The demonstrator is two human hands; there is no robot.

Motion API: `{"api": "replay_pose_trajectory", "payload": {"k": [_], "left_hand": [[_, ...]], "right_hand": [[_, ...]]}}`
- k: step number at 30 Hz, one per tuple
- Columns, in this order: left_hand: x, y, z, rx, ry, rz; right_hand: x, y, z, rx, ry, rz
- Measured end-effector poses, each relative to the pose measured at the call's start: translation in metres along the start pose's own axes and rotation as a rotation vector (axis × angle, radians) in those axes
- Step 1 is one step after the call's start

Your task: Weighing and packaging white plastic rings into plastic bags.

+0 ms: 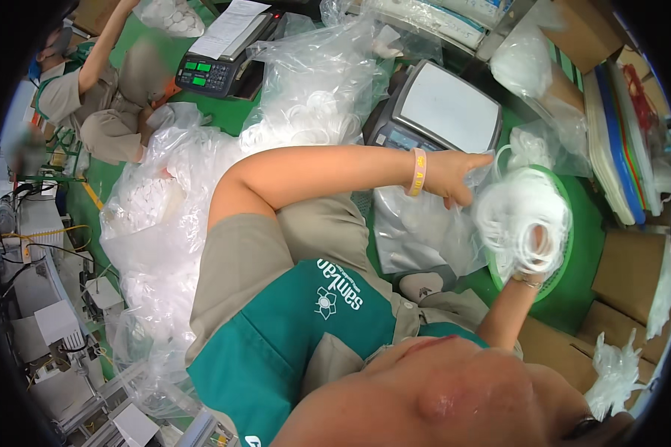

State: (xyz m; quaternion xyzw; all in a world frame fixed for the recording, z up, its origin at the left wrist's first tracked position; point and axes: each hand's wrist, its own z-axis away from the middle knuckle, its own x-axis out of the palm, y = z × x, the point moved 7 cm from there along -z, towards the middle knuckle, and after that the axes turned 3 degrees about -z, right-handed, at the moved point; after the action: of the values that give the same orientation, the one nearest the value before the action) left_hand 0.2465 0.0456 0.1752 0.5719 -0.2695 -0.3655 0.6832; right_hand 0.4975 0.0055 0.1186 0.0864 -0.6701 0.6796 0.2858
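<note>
Green floor, round green plastic basket: right hand fingers grasping white plastic rings inside it; left hand fingers pinching clear plastic bag beside it.

White rings fill a green basket. Beside the basket lie a grey scale and a clear bag; a pink wristband is nearby.
</note>
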Motion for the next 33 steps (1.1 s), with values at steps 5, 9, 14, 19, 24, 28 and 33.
{"api": "replay_pose_trajectory", "payload": {"k": [5,9,14,19,24,28,33], "left_hand": [[0.005,0.005,0.014,0.086,-0.041,-0.023],[0.019,0.003,0.016,0.113,-0.144,-0.076],[0.003,-0.016,0.018,-0.061,-0.176,-0.065],[-0.004,-0.010,0.023,-0.063,-0.150,-0.076],[-0.010,-0.007,0.023,-0.088,-0.119,-0.076],[-0.005,-0.012,0.012,-0.054,-0.166,-0.112],[-0.002,-0.014,0.003,-0.089,-0.209,-0.103]], "right_hand": [[0.113,0.094,0.022,0.309,-0.341,0.363],[0.124,0.129,0.038,0.402,-0.863,0.995],[0.121,0.122,0.021,0.006,-0.915,1.444],[0.128,0.041,0.005,0.047,-0.725,0.950],[0.009,-0.007,-0.078,-0.064,-0.227,0.809],[-0.177,0.064,-0.117,0.291,-0.168,1.995],[-0.279,0.156,-0.073,0.688,-0.206,2.086]]}}
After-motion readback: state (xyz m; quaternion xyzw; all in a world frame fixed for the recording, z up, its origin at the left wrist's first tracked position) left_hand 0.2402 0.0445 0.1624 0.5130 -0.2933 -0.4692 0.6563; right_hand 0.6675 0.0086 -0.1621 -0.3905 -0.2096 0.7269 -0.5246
